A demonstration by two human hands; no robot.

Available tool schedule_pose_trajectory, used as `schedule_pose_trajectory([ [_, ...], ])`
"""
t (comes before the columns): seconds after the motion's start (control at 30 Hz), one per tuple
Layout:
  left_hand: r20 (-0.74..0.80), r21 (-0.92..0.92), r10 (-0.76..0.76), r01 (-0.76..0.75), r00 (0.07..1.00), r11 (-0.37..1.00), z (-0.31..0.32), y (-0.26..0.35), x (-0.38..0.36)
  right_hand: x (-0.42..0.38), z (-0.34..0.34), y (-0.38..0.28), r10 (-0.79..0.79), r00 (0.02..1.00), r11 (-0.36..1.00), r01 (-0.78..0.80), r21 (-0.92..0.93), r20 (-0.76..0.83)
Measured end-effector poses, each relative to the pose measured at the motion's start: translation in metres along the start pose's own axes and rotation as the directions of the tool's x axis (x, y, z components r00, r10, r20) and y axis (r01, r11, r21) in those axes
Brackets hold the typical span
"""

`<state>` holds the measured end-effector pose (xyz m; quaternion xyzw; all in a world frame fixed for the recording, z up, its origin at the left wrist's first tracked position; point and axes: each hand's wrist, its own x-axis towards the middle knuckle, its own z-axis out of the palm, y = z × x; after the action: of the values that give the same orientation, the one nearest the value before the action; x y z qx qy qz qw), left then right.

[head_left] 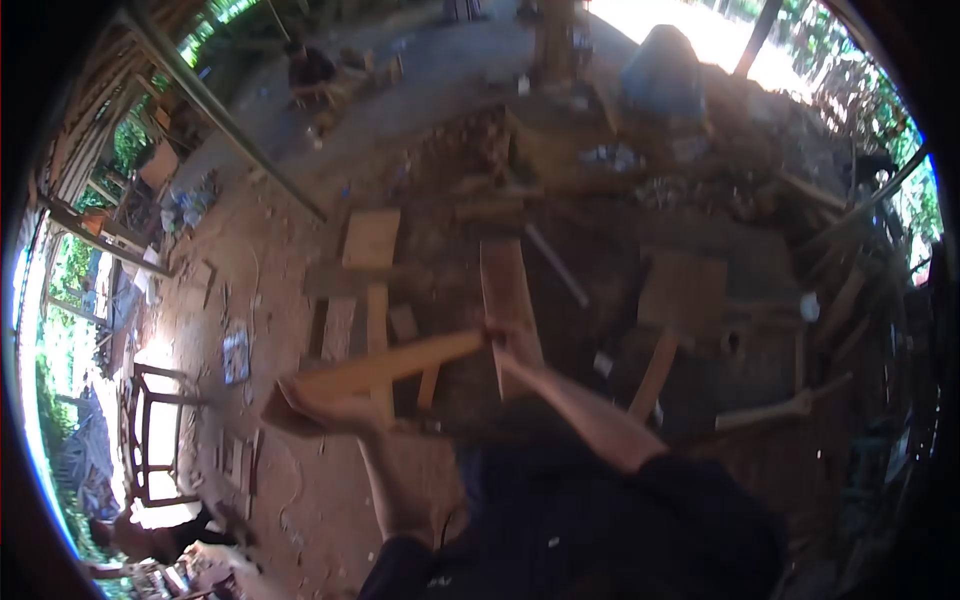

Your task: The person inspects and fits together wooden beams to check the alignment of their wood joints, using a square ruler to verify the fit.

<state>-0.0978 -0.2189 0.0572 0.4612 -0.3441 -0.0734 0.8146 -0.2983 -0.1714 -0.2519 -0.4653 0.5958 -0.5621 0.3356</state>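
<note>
A long, light wooden piece (400,366) is held across the front of my body, its right end slightly higher. My left hand (338,408) is under and against its wide left end, closed round it. At the narrow right end my right hand (507,342) grips the piece with bent fingers. Behind my right hand a flat wooden board (506,280) lies on the low work table (460,400). Whether my right hand touches that board cannot be made out. Motion blurs the fingers.
Wooden boards (684,292) and strips lie about the table. A thin bar (557,265) lies beyond my right hand. At the left stand a wooden frame (160,430) and a slanted pole (225,120). Another person (310,68) is far back, another (165,535) lower left.
</note>
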Motion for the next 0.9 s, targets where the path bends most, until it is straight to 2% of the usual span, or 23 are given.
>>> schedule_pose_trajectory([
  [0.03,0.016,0.05,0.082,-0.083,0.997,0.995,-0.008,-0.01,0.004,0.013,-0.001,0.106,0.295,0.951,0.928,-0.308,0.207,0.093],
  [0.07,0.027,0.076,0.167,-0.169,0.986,0.983,-0.016,-0.021,0.01,0.009,-0.018,0.071,0.376,0.924,0.888,-0.339,-0.31,0.065],
  [0.1,0.075,0.112,0.166,-0.173,0.983,0.979,-0.023,-0.023,0.011,0.005,-0.02,0.041,0.368,0.929,0.872,-0.335,-0.357,0.029],
  [0.17,0.032,0.082,0.158,-0.16,0.987,0.984,-0.021,-0.026,0.013,-0.001,-0.015,-0.028,0.362,0.932,0.851,-0.337,-0.402,-0.014],
  [0.2,0.041,0.103,0.137,-0.14,0.99,0.985,-0.024,-0.029,0.016,-0.009,-0.008,-0.062,0.134,0.991,0.942,-0.12,-0.313,0.023],
  [0.23,0.052,0.119,0.134,-0.139,0.99,0.983,-0.027,-0.029,0.015,-0.016,-0.004,-0.076,-0.112,0.993,0.969,0.117,-0.216,0.035],
  [0.3,0.011,0.053,0.052,-0.052,0.999,0.997,-0.031,-0.029,0.015,-0.013,-0.015,-0.024,-0.056,0.998,0.962,0.06,-0.267,0.023],
  [0.33,0.018,0.051,0.05,-0.05,0.999,0.997,-0.032,-0.029,0.014,-0.005,-0.024,-0.003,0.165,0.985,0.909,-0.167,-0.382,-0.039],
  [0.37,0.036,0.045,0.048,-0.05,0.998,0.998,-0.035,-0.029,0.014,0.002,-0.03,0.013,0.369,0.921,0.793,-0.382,-0.474,-0.124],
  [0.43,0.07,0.031,0.048,-0.051,0.996,0.998,-0.04,-0.03,0.017,0.007,-0.023,0.021,0.403,0.908,0.77,-0.403,-0.494,-0.113],
  [0.47,0.072,0.002,0.024,-0.024,0.997,1.0,-0.041,-0.032,0.018,0.004,-0.013,0.018,0.275,0.961,0.907,-0.265,-0.328,-0.014],
  [0.5,0.069,-0.023,-0.003,0.004,0.998,1.0,-0.041,-0.034,0.016,-0.003,-0.003,0.014,0.124,0.99,0.983,-0.114,-0.141,0.062],
  [0.53,0.071,-0.022,-0.008,0.01,0.997,1.0,-0.04,-0.033,0.015,-0.013,-0.013,-0.057,0.049,0.994,0.972,-0.025,-0.233,0.098],
  [0.57,0.03,0.005,0.022,-0.022,0.999,1.0,-0.037,-0.03,0.015,-0.012,-0.017,-0.052,0.051,0.994,0.972,-0.027,-0.235,0.097],
  [0.63,0.004,0.037,0.055,-0.055,0.999,0.998,-0.04,-0.026,0.014,-0.013,-0.028,-0.022,0.162,0.986,0.911,-0.168,-0.376,-0.048],
  [0.67,0.011,0.008,0.057,-0.057,0.998,0.998,-0.039,-0.025,0.011,0.001,-0.038,-0.001,0.449,0.89,0.786,-0.437,-0.437,-0.082],
  [0.7,0.013,-0.022,0.061,-0.061,0.998,0.998,-0.036,-0.023,0.008,0.002,-0.036,0.007,0.443,0.892,0.789,-0.435,-0.434,-0.088],
  [0.77,0.026,-0.035,0.104,-0.103,0.994,0.994,-0.033,-0.017,0.007,-0.001,-0.023,0.017,0.119,0.989,0.906,-0.142,-0.398,-0.083],
  [0.8,0.025,-0.045,0.138,-0.137,0.99,0.99,-0.031,-0.016,0.005,-0.004,-0.015,-0.002,0.156,0.987,0.956,-0.14,-0.257,0.043],
  [0.83,0.024,-0.045,0.132,-0.131,0.991,0.99,-0.03,-0.018,0.005,-0.01,-0.011,-0.025,0.158,0.987,0.955,-0.142,-0.262,0.042],
  [0.9,-0.004,-0.044,0.099,-0.099,0.995,0.994,-0.031,-0.024,0.009,-0.019,-0.008,-0.061,-0.115,0.988,0.982,0.128,-0.137,0.104],
])
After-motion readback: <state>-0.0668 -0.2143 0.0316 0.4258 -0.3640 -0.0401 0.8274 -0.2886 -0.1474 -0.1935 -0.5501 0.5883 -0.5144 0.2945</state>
